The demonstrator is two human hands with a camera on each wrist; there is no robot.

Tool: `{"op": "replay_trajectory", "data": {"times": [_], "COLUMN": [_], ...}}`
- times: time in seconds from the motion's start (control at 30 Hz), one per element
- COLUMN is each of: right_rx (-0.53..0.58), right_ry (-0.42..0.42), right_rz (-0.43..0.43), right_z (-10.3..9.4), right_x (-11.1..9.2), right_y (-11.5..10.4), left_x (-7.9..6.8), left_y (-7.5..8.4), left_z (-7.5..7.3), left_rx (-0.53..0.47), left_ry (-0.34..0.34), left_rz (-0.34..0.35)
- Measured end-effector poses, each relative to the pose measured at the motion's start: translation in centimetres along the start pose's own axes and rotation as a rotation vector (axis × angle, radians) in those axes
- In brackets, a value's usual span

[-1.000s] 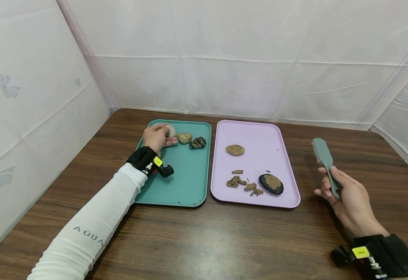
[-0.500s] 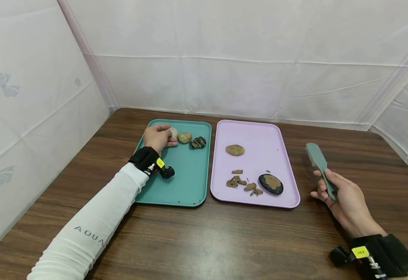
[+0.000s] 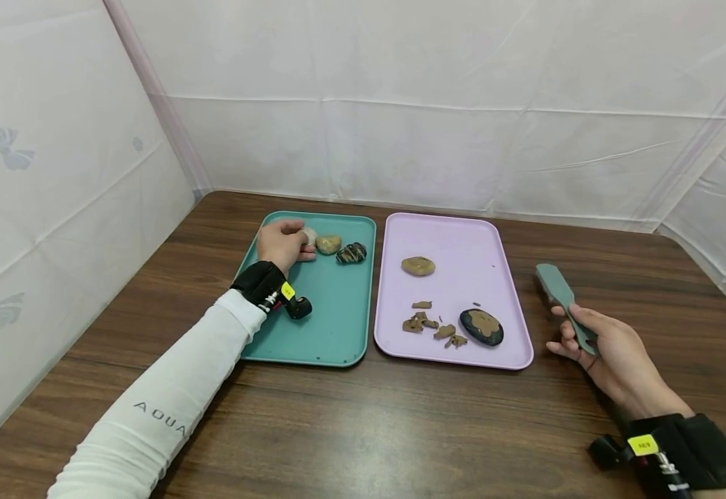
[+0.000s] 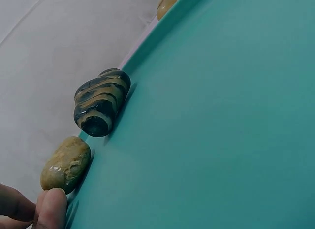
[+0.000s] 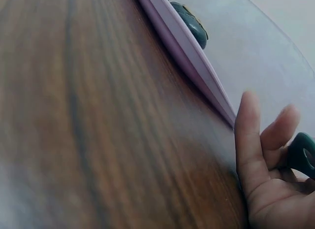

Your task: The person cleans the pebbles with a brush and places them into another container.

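On the teal tray [image 3: 332,312], my left hand [image 3: 280,247] pinches a whitish stone [image 3: 310,236], which its fingers partly cover. Right beside that stone lies a yellowish stone [image 3: 328,244], then a dark stone with tan stripes [image 3: 352,253]. The left wrist view shows the striped stone [image 4: 102,103] and the yellowish stone [image 4: 65,164] close to my fingertips [image 4: 52,209]. Over the table to the right, my right hand [image 3: 612,353] holds a green brush [image 3: 556,285] by its handle, head pointing away and left. Only the handle end [image 5: 298,155] shows in the right wrist view.
A lilac tray [image 3: 456,235] stands between the hands. It holds a yellow-brown stone [image 3: 418,266], a black stone with a brown patch [image 3: 483,327] and several brown crumbly pieces [image 3: 422,321]. White sheeting [image 3: 369,138] encloses the wooden table [image 3: 363,430].
My left hand has shifted slightly right with the whitish stone, up against the yellowish one. The brush has swung left and lower, its bristles turning downward out of sight.
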State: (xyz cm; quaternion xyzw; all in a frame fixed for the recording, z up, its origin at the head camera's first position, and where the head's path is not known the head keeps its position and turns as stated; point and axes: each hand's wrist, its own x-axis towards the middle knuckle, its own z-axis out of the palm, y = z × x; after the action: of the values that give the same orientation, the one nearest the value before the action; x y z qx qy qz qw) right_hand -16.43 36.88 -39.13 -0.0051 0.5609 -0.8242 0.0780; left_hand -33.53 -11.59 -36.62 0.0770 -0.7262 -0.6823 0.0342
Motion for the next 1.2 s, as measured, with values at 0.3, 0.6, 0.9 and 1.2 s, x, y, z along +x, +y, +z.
{"op": "replay_trajectory", "data": {"times": [0.3,0.6,0.9,1.2], "right_rx": [-0.063,-0.050,-0.069,-0.074], "right_ry": [0.028,0.032,0.047,0.047], "right_rz": [0.060,0.093,0.105,0.089], "right_z": [-0.29,-0.30,-0.24,-0.18], "right_x": [0.08,0.33,0.44,0.35], "right_y": [-0.42,-0.60,-0.63,-0.59], "left_x": [-0.04,-0.25,-0.17,-0.21], "left_y": [-0.09,-0.08,-0.22,-0.25], "left_z": [0.12,0.07,0.16,0.18], "left_rx": [0.024,-0.027,-0.014,-0.021], "left_ry": [0.010,0.016,0.035,0.027], "left_rz": [0.025,0.053,0.058,0.078]}}
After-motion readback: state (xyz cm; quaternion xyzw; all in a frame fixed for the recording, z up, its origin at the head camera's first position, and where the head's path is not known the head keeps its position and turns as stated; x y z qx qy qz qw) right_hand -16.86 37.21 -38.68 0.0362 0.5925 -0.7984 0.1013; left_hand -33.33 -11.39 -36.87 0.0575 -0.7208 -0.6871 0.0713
